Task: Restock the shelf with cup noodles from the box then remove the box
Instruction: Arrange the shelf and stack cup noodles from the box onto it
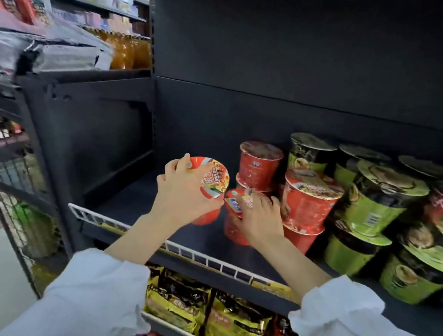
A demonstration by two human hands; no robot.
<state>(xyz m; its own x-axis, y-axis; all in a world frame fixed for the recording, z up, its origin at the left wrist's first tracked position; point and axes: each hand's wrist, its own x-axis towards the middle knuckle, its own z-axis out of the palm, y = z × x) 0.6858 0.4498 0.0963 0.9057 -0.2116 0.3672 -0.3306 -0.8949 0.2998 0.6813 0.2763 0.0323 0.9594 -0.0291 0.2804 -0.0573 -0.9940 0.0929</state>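
Cup noodles fill both my hands at this moment. My left hand is curled over the top of one red cup, fingers wrapped round its rim and upper wall, and the cup is tilted so its printed lid faces up toward me. It hangs above the bare dark shelf, not yet set down. Just to the right of it my right hand lies over a second red cup, fingers bent across the lid and side; this one looks to be standing on the shelf, though my hand hides its base.

I judge these cups light and a little springy: thin walls that dent under a hard squeeze, a film wrap that slides, a foil lid that could crease or tear. The rim is the stiffest part, so a spread grip from above round the rim suits them best.

Beyond my right hand stand stacked red cups, touching or nearly so, and farther right the green cups, also stacked. Below my wrists runs the white wire rail, with yellow noodle packets on the shelf underneath. I cannot see the box.
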